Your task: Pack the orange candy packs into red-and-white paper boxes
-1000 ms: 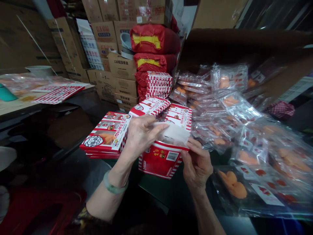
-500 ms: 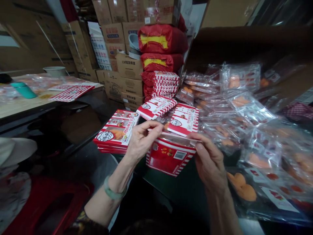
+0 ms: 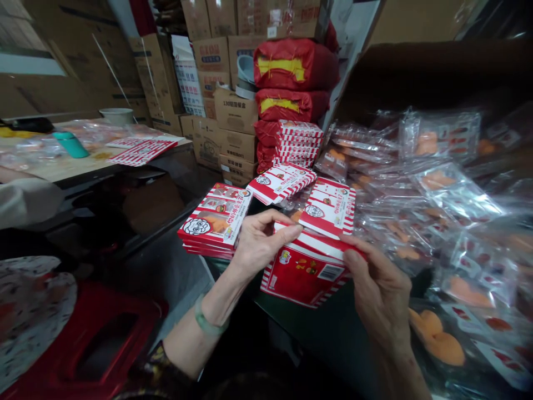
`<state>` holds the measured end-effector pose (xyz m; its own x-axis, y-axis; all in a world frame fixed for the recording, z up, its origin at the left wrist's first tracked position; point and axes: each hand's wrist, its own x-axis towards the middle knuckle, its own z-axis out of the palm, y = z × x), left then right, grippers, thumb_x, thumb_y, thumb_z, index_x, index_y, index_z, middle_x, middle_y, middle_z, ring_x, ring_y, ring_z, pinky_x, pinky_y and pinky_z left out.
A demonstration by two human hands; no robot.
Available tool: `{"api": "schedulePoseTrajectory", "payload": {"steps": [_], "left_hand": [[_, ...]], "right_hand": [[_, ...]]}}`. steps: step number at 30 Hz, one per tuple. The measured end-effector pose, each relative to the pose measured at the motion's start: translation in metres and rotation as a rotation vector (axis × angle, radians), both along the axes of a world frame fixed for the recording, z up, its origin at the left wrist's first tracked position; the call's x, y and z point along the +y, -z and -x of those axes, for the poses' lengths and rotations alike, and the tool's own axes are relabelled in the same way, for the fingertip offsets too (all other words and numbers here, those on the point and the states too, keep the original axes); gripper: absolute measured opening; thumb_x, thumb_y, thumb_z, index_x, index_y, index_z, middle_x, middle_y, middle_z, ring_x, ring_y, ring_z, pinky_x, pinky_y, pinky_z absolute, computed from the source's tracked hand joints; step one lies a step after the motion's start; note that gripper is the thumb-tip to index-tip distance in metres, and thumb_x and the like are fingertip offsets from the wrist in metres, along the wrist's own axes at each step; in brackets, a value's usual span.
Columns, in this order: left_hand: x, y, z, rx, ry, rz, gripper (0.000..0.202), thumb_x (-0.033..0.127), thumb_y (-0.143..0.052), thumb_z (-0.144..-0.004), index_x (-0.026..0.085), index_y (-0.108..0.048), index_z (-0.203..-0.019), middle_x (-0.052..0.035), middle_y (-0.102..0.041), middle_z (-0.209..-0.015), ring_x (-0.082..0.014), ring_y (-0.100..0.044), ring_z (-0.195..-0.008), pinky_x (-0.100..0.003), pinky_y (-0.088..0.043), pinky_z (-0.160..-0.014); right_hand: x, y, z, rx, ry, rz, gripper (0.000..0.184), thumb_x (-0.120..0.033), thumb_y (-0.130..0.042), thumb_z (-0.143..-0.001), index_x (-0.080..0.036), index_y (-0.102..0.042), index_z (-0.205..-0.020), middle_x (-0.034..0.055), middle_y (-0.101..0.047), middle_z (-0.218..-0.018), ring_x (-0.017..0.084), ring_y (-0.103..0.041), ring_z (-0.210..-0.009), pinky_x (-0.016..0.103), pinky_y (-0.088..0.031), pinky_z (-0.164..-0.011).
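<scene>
You worked in a storeroom, with cardboard boxes point(image 3: 233, 111) piled at top centre and red sacks point(image 3: 295, 64) stacked against them. A wooden table point(image 3: 54, 169) stood at upper left, and a co-worker's sleeve point(image 3: 25, 203) showed at the left edge. Clear plastic bags point(image 3: 441, 189) holding orange pieces filled the right of the frame, probably heaped there to stay within easy reach. Flat red-and-white cartons point(image 3: 214, 222) sat in a stack just left of your hands. The red-and-white box point(image 3: 306, 272) was at lower centre, held up between your hands and tilted. Your left hand point(image 3: 266, 239) was partly open, its fingers curved over the box's upper left edge. Your right hand point(image 3: 378, 283) pinched the right end between thumb and fingers. Holding both ends likely kept the box steady. A green bangle point(image 3: 208, 322) circled your left wrist.
</scene>
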<state>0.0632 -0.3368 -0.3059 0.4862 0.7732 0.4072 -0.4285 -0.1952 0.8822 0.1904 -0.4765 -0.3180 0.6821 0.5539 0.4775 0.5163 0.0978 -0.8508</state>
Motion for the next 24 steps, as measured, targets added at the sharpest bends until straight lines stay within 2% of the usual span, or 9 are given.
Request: {"api": "schedulePoseTrajectory", "payload": {"steps": [4,8,11,15,18,24], "left_hand": [[-0.010,0.003,-0.004,-0.050,-0.102,-0.011,0.015,0.028,-0.074,-0.072,0.016,-0.067,-0.069,0.0014,-0.063,-0.063,-0.0068,-0.053,-0.055,-0.019,-0.045,-0.052],[-0.017,0.003,-0.007,-0.092,-0.234,-0.221,0.008,0.024,-0.070,-0.077,0.016,-0.067,-0.077,-0.0002,-0.064,-0.069,-0.0084,-0.057,-0.061,-0.020,-0.048,-0.059],[-0.013,0.005,-0.013,-0.149,-0.273,-0.286,0.014,0.022,-0.069,-0.077,0.017,-0.065,-0.089,-0.0010,-0.066,-0.074,-0.0099,-0.060,-0.064,-0.021,-0.049,-0.059],[-0.003,0.012,-0.018,-0.223,-0.208,-0.410,0.003,0.017,-0.066,-0.079,0.016,-0.063,-0.080,-0.0019,-0.066,-0.073,-0.0110,-0.062,-0.066,-0.023,-0.050,-0.061],[0.002,0.016,-0.016,-0.298,-0.123,-0.474,0.005,0.013,-0.063,-0.081,0.017,-0.063,-0.079,-0.0031,-0.069,-0.077,-0.0121,-0.065,-0.069,-0.025,-0.052,-0.062],[0.005,0.019,-0.013,-0.322,-0.099,-0.513,0.005,0.016,-0.069,-0.077,0.017,-0.064,-0.078,-0.0051,-0.071,-0.087,-0.0142,-0.067,-0.076,-0.026,-0.053,-0.065]], "right_hand": [[-0.001,0.002,0.002,-0.098,0.029,0.035,0.024,-0.039,-0.056,-0.087,-0.021,-0.072,-0.092,0.0010,-0.072,-0.083,0.014,-0.064,-0.069,0.023,-0.049,-0.058],[-0.002,0.000,0.005,-0.194,0.082,-0.056,0.020,-0.033,-0.055,-0.089,-0.023,-0.072,-0.094,-0.0001,-0.072,-0.088,0.012,-0.064,-0.077,0.021,-0.049,-0.068],[-0.003,-0.006,0.006,-0.238,0.108,-0.052,0.021,-0.030,-0.053,-0.090,-0.021,-0.072,-0.092,0.0000,-0.072,-0.087,0.011,-0.063,-0.077,0.019,-0.048,-0.068],[-0.005,-0.014,0.005,-0.273,0.076,-0.021,0.021,-0.030,-0.053,-0.091,-0.019,-0.071,-0.089,-0.0013,-0.071,-0.079,0.009,-0.063,-0.070,0.017,-0.047,-0.063],[-0.008,-0.020,0.002,-0.286,0.017,0.004,0.020,-0.029,-0.052,-0.091,-0.019,-0.070,-0.089,-0.0017,-0.071,-0.077,0.009,-0.062,-0.065,0.017,-0.047,-0.058],[-0.006,-0.027,-0.006,-0.334,-0.024,0.028,0.020,-0.030,-0.054,-0.089,-0.019,-0.071,-0.084,-0.0014,-0.071,-0.072,0.011,-0.063,-0.061,0.020,-0.048,-0.055]]}}
